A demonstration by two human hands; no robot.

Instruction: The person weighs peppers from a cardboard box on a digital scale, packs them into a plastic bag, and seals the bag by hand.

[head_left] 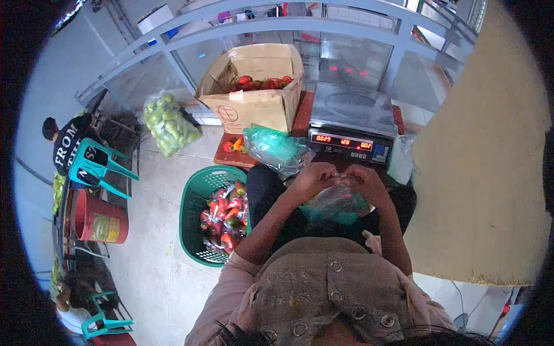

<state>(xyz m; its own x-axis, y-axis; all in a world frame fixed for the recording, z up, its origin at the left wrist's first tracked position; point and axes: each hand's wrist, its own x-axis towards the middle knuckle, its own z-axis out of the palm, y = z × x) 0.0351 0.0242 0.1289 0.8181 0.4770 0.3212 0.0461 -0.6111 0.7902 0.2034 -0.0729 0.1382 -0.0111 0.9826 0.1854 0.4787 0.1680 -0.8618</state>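
My left hand (315, 179) and my right hand (365, 182) meet over my lap, fingers closed together at the top of a clear plastic bag (332, 202). The bag hangs below the fingers; what is in it, if anything, I cannot make out. Just beyond my hands stands a digital scale (352, 106) with a flat metal pan and a lit red display. Left of the scale lies a pile of clear and green plastic bags (274, 147). A few red and orange peppers (234, 145) rest beside that pile on the low reddish table (228, 157).
An open cardboard box (254, 112) holds red peppers. By my left leg, a green basket (187, 216) contains bagged peppers. A bag of green peppers (168, 124) sits on the floor. Farther left are a red bucket (86, 216), teal chairs (95, 161) and two people. A tan board (479, 173) stands right.
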